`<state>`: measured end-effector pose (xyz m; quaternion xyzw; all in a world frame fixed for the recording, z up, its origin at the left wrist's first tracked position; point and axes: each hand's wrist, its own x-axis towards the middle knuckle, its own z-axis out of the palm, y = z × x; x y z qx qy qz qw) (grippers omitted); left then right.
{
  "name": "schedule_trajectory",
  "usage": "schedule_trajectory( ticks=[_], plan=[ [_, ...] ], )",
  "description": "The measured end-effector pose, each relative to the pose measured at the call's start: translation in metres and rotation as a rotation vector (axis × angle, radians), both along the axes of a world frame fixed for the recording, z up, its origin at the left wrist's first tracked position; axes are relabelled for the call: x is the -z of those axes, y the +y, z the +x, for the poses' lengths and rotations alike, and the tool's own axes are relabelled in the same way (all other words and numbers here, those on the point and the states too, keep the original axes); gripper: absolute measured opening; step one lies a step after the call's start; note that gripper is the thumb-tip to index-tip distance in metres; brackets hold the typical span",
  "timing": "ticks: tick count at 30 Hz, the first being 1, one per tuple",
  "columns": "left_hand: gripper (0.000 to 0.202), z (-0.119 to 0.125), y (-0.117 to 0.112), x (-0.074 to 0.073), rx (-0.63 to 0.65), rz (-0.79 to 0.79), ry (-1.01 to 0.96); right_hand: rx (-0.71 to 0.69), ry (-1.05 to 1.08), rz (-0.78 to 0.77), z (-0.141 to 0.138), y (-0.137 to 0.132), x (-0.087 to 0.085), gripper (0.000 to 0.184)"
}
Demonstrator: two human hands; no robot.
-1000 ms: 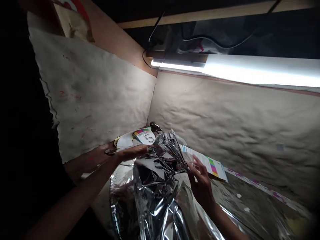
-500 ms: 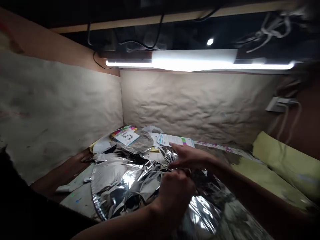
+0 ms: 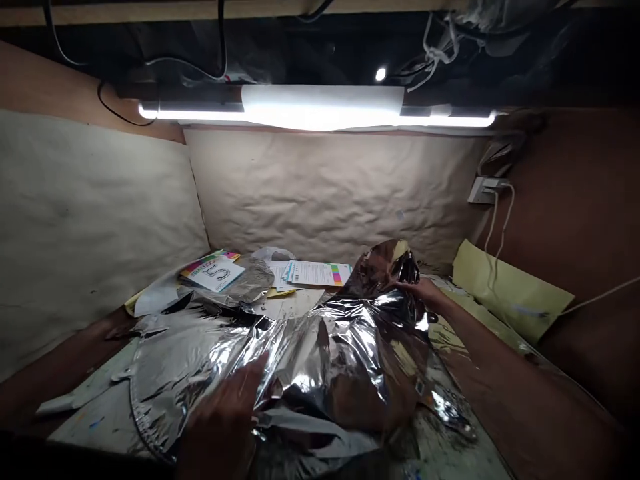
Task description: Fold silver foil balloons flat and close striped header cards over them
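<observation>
A large, shiny silver foil balloon, flat and creased, spreads over the work surface in front of me. At its right side my right hand is closed on the foil's edge, with a part of the sheet raised and bent up beside the fingers. My left hand is low on the left over the foil, blurred, its fingers looking stretched out. Whether it presses on the foil I cannot tell. The balloon's left rim has a crimped seam and small tabs.
Behind the foil lie a card marked 5, a clear plastic bag and printed cards. Yellow paper leans at the right, below a wall socket with cords. A lit tube lamp hangs above the back wall.
My hands, close together over the bunched foil before, have moved apart. The foil is spread wider and its right part raised by my right hand. The view has swung right.
</observation>
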<state>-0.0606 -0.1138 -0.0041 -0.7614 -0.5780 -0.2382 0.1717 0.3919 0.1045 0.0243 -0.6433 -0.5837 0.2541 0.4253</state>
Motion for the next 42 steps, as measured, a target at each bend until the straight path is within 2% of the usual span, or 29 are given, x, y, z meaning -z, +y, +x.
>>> schedule_trajectory(
  ticks=[2,5,8,11,12,13,15,17,20,24,26,29,32,34,36,38,40,42],
  plan=[
    [0.070,-0.006,-0.003,0.022,-0.023,-0.106,-0.036,0.023,0.006,-0.005,-0.004,0.015,0.008,0.045],
    [0.057,-0.008,-0.015,0.046,0.008,-0.136,-0.180,0.062,-0.042,-0.019,-0.021,0.034,0.018,0.040],
    [0.048,-0.007,-0.026,0.052,0.145,-0.224,-0.380,0.126,-0.116,0.004,-0.042,0.047,0.021,0.044],
    [0.053,-0.008,-0.030,0.054,0.211,-0.319,-0.529,0.199,-0.186,0.107,-0.068,0.048,0.012,0.073],
    [0.055,-0.009,-0.030,0.055,0.202,-0.318,-0.570,0.178,-0.209,0.162,-0.080,0.045,0.008,0.076],
    [0.054,-0.009,-0.029,0.056,0.196,-0.305,-0.603,0.121,-0.231,0.213,-0.094,0.042,0.004,0.072],
    [0.048,-0.006,-0.026,0.057,0.213,-0.244,-0.653,-0.098,-0.280,0.250,-0.128,0.033,-0.002,0.052],
    [0.038,-0.002,-0.024,0.054,0.253,-0.168,-0.669,-0.372,-0.329,0.158,-0.168,0.023,-0.002,0.040],
    [0.026,0.005,-0.026,0.041,0.263,-0.087,-0.636,-0.694,-0.377,-0.077,-0.221,0.015,0.008,0.051],
    [0.021,0.004,-0.035,0.030,0.225,0.032,-0.449,-0.901,-0.385,-0.266,-0.260,0.020,0.018,0.055],
    [0.020,0.000,-0.042,0.033,0.205,0.079,-0.384,-0.937,-0.375,-0.296,-0.269,0.025,0.020,0.053],
    [0.017,-0.004,-0.052,0.043,0.169,0.070,-0.328,-0.905,-0.393,-0.296,-0.280,0.027,0.023,0.048],
    [0.017,-0.006,-0.054,0.051,0.140,0.017,-0.294,-0.790,-0.447,-0.227,-0.292,0.017,0.028,0.040],
    [0.021,-0.007,-0.054,0.054,0.111,-0.057,-0.283,-0.681,-0.477,-0.120,-0.298,0.004,0.028,0.033],
    [0.025,-0.011,-0.055,0.052,0.089,-0.141,-0.255,-0.599,-0.491,0.002,-0.296,-0.017,0.026,0.038],
    [0.024,-0.019,-0.056,0.047,0.116,-0.230,-0.211,-0.590,-0.518,0.136,-0.285,-0.047,0.023,0.044],
    [0.025,-0.030,-0.050,0.038,0.197,-0.295,-0.150,-0.638,-0.588,0.288,-0.268,-0.084,0.024,0.044],
    [0.043,-0.039,-0.032,0.030,0.303,-0.273,-0.064,-0.622,-0.657,0.301,-0.250,-0.121,0.033,0.047]
  ],
)
